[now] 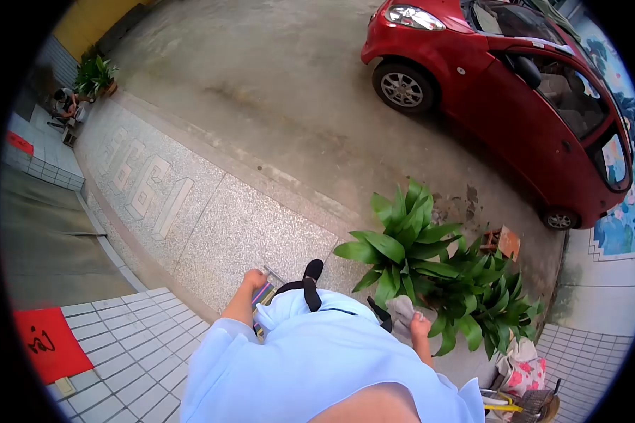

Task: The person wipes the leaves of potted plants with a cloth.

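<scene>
My left hand [255, 277] is closed at my left side on what looks like a folding stool [262, 291], with a striped, colourful seat and a thin metal bar. My shirt hides most of it. On the other side, my right hand [420, 325] grips a crumpled grey cloth [402, 314], which hangs beside broad green leaves. One dark shoe [314, 268] shows on the speckled floor [250, 218] between my hands.
Leafy plants [409, 247] stand close on the right, with a brick-like block [502, 242] behind. A red car [487, 106] is parked beyond. Far left, a person [67, 106] sits near another plant [95, 76]. A flowered bag [522, 370] lies at lower right.
</scene>
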Motion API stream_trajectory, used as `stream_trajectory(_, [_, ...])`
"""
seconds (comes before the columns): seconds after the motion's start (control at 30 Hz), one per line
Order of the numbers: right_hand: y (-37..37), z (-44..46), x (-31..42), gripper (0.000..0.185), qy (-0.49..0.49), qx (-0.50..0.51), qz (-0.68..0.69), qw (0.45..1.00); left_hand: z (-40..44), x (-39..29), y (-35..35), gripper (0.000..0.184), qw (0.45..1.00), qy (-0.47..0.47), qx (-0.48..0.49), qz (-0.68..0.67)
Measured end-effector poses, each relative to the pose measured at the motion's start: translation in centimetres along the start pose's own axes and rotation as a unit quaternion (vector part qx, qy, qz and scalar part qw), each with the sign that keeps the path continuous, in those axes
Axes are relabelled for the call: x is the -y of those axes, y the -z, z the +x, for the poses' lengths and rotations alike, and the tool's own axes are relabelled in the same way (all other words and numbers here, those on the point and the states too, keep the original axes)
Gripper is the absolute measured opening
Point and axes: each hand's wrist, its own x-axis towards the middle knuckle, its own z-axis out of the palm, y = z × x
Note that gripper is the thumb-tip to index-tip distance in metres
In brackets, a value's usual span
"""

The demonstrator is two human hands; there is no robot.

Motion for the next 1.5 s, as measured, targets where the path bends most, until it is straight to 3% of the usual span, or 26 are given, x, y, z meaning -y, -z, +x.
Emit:
stream_trajectory(0.03, [1.5, -5.6, -2.7, 0.042, -0.035, 0.011, -0.016, 0.999, -3.8, 2.5, -1.1, 0.043, 0.999, 0.01, 0.035, 0.018])
stream_trajectory(0.07, [3.7, -9.6, 3.5, 0.042, -0.057, 0.022, -0.008, 0.998, -6.0, 2.6, 0.3, 0.039, 0.999, 0.029, 0.031, -0.013])
stream_trajectory(0.1, [4.8, -4.3, 4.3, 0.043, -0.069, 0.004, -0.03, 0.997, -0.1, -2.0, -5.5, 0.037, 0.998, -0.007, 0.039, -0.048])
stream_trajectory(0.13, [4.2, -5.3, 3.1, 0.044, -0.076, 0.031, -0.026, 0.996, -0.2, -0.8, -6.0, 0.036, 0.995, -0.001, 0.047, -0.091])
stream_trajectory(0.2, [0.9, -5.5, 0.4, 0.043, -0.05, 0.064, 0.013, 0.997, 0.9, -0.3, -4.1, 0.035, 0.998, -0.019, 0.027, -0.056])
stream_trajectory(0.27, [2.4, -7.7, 2.1, 0.041, -0.055, 0.091, -0.062, 0.992, 1.0, -0.5, -4.5, 0.034, 0.995, -0.001, 0.086, -0.044])
stream_trajectory(0.3, [2.7, -7.9, 3.1, 0.039, -0.052, 0.106, -0.095, 0.989, 1.6, -0.4, -5.3, 0.034, 0.996, -0.001, 0.071, -0.058])
stream_trajectory(0.5, [2.1, -9.1, -1.7, 0.043, -0.037, 0.159, -0.187, 0.969, 4.0, 0.4, -5.9, 0.032, 0.993, 0.063, 0.092, -0.041])
stream_trajectory(0.6, [0.4, -8.2, 2.9, 0.039, -0.09, 0.185, -0.196, 0.959, 6.6, 1.7, -7.7, 0.032, 0.998, 0.063, 0.015, 0.001])
stream_trajectory(0.7, [-2.3, -7.0, 4.5, 0.034, -0.089, 0.232, -0.161, 0.955, 9.8, 5.3, -11.8, 0.036, 0.996, 0.027, 0.077, 0.043])
stream_trajectory(0.73, [-3.9, -6.8, 5.5, 0.03, -0.052, 0.224, -0.093, 0.969, 10.8, 5.5, -12.5, 0.04, 0.991, 0.038, 0.109, 0.061])
stream_trajectory(0.87, [-7.8, -6.5, 10.3, 0.031, -0.035, 0.298, -0.127, 0.945, 12.9, 7.1, -17.4, 0.044, 0.957, 0.029, 0.233, 0.172])
stream_trajectory(1.03, [-12.0, -5.8, 12.3, 0.027, -0.051, 0.295, -0.076, 0.951, 16.2, 6.6, -19.3, 0.045, 0.921, -0.023, 0.214, 0.324])
stream_trajectory(1.13, [-13.4, -5.8, 10.2, 0.024, -0.083, 0.301, -0.027, 0.95, 16.9, 7.9, -20.7, 0.041, 0.842, -0.108, 0.228, 0.477])
stream_trajectory(1.23, [-14.0, -5.2, 7.5, 0.025, -0.14, 0.291, 0.003, 0.946, 17.3, 11.7, -23.6, 0.057, 0.826, -0.155, 0.247, 0.482])
stream_trajectory(1.37, [-16.3, -4.1, 1.8, 0.028, -0.169, 0.293, 0.03, 0.941, 18.5, 12.1, -24.8, 0.039, 0.812, -0.152, 0.234, 0.512])
stream_trajectory(1.5, [-18.3, -2.6, -3.7, 0.025, -0.171, 0.308, 0.043, 0.935, 19.7, 11.7, -26.3, 0.021, 0.82, -0.081, 0.274, 0.496])
